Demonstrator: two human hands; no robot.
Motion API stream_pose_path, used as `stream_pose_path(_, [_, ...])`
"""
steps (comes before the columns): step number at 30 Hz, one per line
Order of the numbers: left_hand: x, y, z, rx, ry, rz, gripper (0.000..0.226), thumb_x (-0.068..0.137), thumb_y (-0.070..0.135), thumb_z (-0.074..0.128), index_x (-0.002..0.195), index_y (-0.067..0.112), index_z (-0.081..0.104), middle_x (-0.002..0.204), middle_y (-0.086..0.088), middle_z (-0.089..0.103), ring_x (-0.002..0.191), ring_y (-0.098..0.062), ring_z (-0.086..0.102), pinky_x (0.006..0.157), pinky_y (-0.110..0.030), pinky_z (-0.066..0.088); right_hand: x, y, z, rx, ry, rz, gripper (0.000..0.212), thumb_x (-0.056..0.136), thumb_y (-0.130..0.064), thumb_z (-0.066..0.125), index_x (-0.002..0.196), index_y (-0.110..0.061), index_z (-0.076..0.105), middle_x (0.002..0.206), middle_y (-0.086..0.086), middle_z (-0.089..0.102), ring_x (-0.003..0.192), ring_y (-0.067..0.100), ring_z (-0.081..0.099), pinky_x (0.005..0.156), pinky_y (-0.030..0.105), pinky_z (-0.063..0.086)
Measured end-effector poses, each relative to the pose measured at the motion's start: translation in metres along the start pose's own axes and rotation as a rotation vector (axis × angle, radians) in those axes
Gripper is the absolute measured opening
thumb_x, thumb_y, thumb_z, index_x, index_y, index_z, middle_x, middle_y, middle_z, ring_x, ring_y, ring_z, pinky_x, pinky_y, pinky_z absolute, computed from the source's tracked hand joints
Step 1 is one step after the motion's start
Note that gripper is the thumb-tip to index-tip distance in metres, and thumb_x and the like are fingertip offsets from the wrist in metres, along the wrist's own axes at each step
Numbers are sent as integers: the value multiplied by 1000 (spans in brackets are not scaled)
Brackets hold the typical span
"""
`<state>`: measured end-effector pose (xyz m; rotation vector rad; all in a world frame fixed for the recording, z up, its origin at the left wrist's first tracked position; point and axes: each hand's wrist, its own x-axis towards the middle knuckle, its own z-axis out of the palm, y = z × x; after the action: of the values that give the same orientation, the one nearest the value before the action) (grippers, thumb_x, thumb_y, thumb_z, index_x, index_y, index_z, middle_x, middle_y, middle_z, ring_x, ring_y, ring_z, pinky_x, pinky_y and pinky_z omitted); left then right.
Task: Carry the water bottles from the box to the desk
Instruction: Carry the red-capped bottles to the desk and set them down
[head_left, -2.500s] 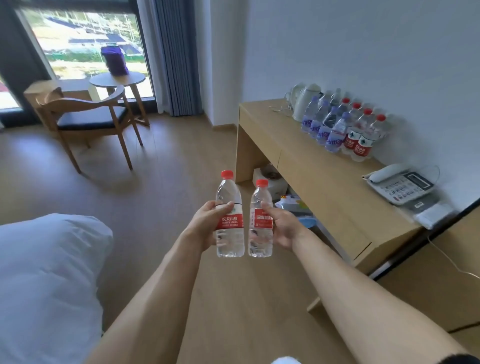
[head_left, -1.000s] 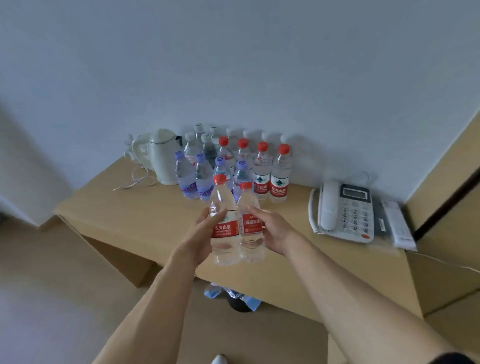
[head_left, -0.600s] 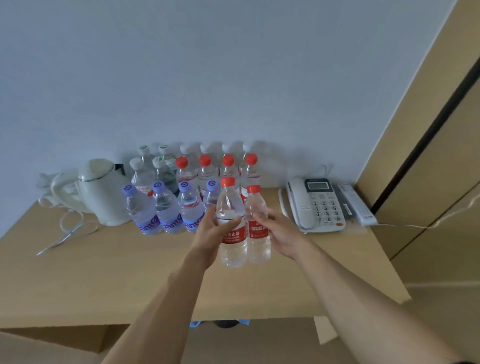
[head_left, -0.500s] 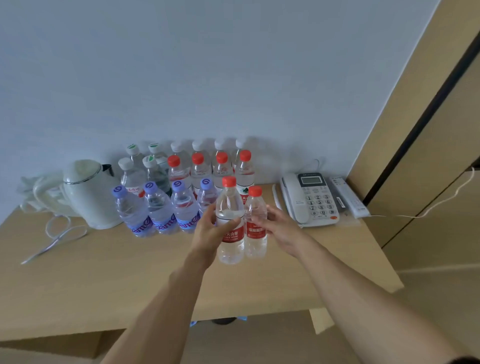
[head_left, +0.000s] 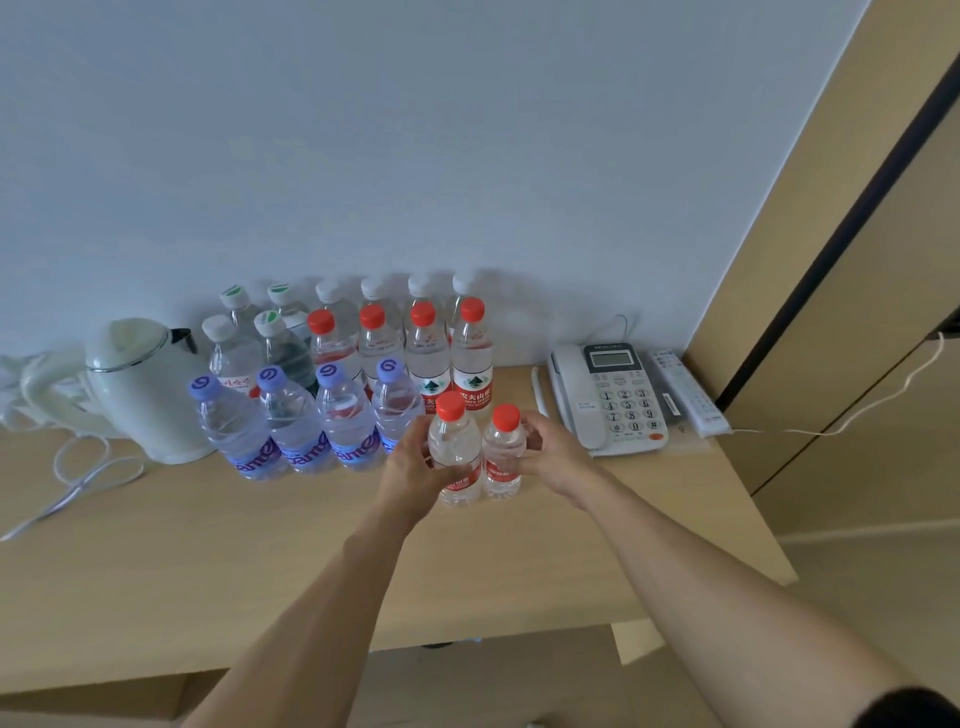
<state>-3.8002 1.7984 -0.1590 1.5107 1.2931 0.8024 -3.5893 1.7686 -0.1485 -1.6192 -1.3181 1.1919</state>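
Bare desk in front, clutter behind

The near desk (head_left: 208, 561) is open; bottles (head_left: 332, 384) and kettle (head_left: 140, 395) block far left, the phone (head_left: 608, 400) far right.

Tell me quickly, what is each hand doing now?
Left hand: closed around a red-capped water bottle.
Right hand: closed around a second red-capped bottle.

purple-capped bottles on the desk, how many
4 clear plastic bottles with purple caps, in one front row: nearest the kettle, then, then, and one by the left hand. None seem hidden.
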Motion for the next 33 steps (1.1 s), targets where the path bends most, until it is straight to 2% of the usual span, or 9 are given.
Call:
stream_pose_path(4, [4, 0, -1, 19, 14, -11, 61, 72, 15, 89, 122, 30, 57, 109, 14, 69, 100, 0, 65, 80, -21, 50, 8, -4, -2, -45, -17, -18, 54, 76, -21, 88, 120, -33, 58, 124, -5, 67, 118, 14, 61, 105, 43, 48])
stream_pose_path(10, [3, 0, -3, 149, 1, 15, 60, 73, 19, 89, 122, 29, 56, 109, 17, 68, 102, -3, 65, 83, -20, 50, 7, -4, -2, -162, -15, -26, 63, 77, -30, 86, 131, -30, 55, 130, -9, 64, 121, 13, 60, 103, 38, 48])
stream_pose_path(14, [-3, 16, -14, 360, 47, 116, 66, 74, 25, 89, 131, 26, 56, 114, 14, 62, 102, -11, 60, 81, -22, 43, 5, -11, -4, -192, 16, -42, 59, 79, -39, 83, 130, -32, 56, 119, -19, 58, 113, 6, 55, 92, 28, 42])
stream_pose_path(16, [-5, 30, -24, 443, 92, 243, 60, 75, 28, 88, 128, 25, 59, 112, 12, 60, 92, -8, 58, 76, -18, 42, 6, -17, -6, -198, 51, -76, 50, 79, -40, 83, 122, -33, 59, 113, -20, 57, 104, 3, 55, 86, 23, 40])
stream_pose_path(18, [-4, 45, -33, 512, 106, 346, 53, 77, 27, 87, 124, 21, 64, 106, 8, 62, 81, -6, 58, 72, -18, 45, 6, -21, -8, -211, 76, -114, 42, 78, -35, 85, 111, -34, 59, 101, -26, 58, 93, -7, 55, 76, 10, 39])
stream_pose_path(20, [-2, 59, -38, 585, 86, 374, 50, 78, 25, 86, 124, 17, 67, 101, 4, 64, 76, -9, 60, 72, -25, 53, 7, -23, -9, -238, 105, -143, 42, 77, -30, 86, 109, -33, 59, 96, -29, 58, 87, -14, 52, 68, 2, 36])
stream_pose_path(25, [5, 75, -35, 702, 23, 424, 51, 76, 18, 88, 123, 9, 69, 100, -3, 69, 84, -20, 62, 83, -33, 53, 9, -23, -8, -290, 113, -149, 50, 76, -28, 86, 120, -25, 63, 104, -16, 61, 91, 1, 55, 72, 14, 38])
stream_pose_path(28, [10, 79, -34, 771, 16, 439, 48, 77, 19, 87, 121, 11, 70, 105, -3, 73, 92, -21, 65, 82, -26, 49, 9, -24, -7, -299, 113, -150, 51, 77, -29, 85, 123, -24, 62, 107, -14, 61, 95, 6, 55, 74, 21, 39])
stream_pose_path(33, [19, 84, -32, 875, 12, 399, 39, 78, 27, 86, 112, 15, 72, 98, -2, 74, 90, -21, 65, 80, -32, 53, 8, -26, -8, -296, 127, -147, 53, 77, -26, 86, 124, -22, 63, 105, -16, 59, 93, 4, 54, 71, 11, 36])
